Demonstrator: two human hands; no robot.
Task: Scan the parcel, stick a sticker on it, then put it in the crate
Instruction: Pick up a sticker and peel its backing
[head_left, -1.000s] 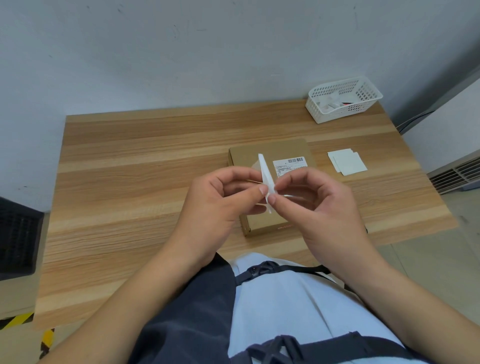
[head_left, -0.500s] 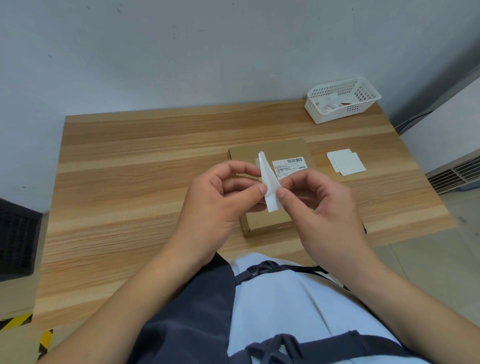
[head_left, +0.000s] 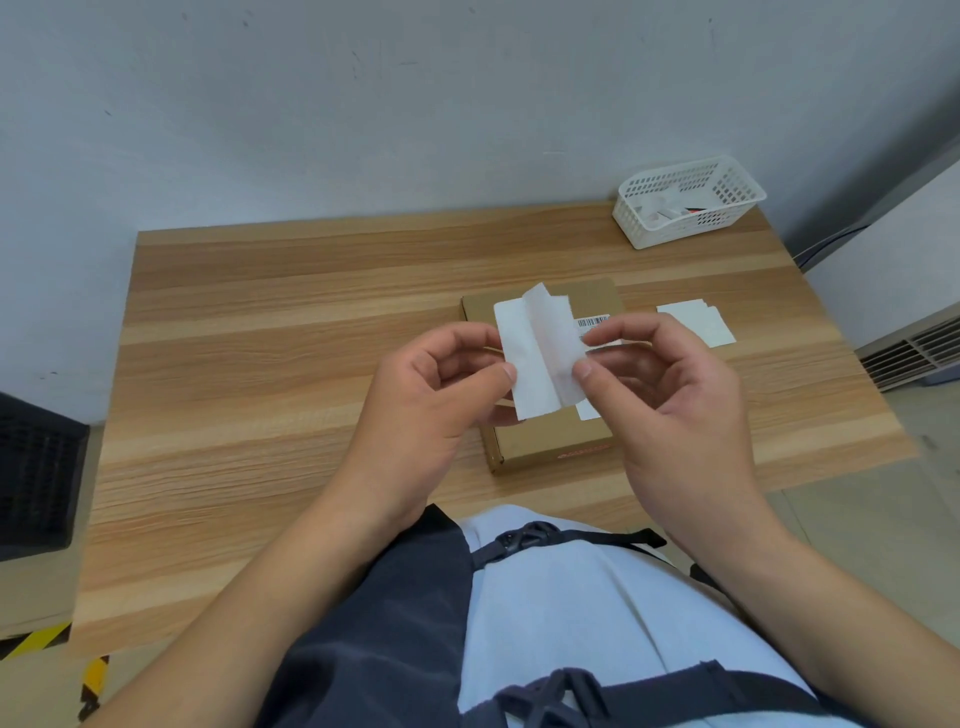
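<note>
A flat brown cardboard parcel (head_left: 550, 441) lies on the wooden table (head_left: 260, 338), with a barcode label (head_left: 593, 321) on its top. Above it I hold a white sticker (head_left: 537, 353) that is peeling apart from its backing, spread open between both hands. My left hand (head_left: 431, 395) pinches the left sheet by thumb and forefinger. My right hand (head_left: 670, 410) pinches the right sheet. The hands hide most of the parcel's top.
A small stack of white stickers (head_left: 698, 322) lies to the right of the parcel. A white perforated basket (head_left: 685, 202) with small items stands at the far right corner. A dark crate (head_left: 36, 478) sits on the floor at the left.
The sticker, earlier held edge-on and folded together, has been pulled open into two flat sheets as my hands moved apart.
</note>
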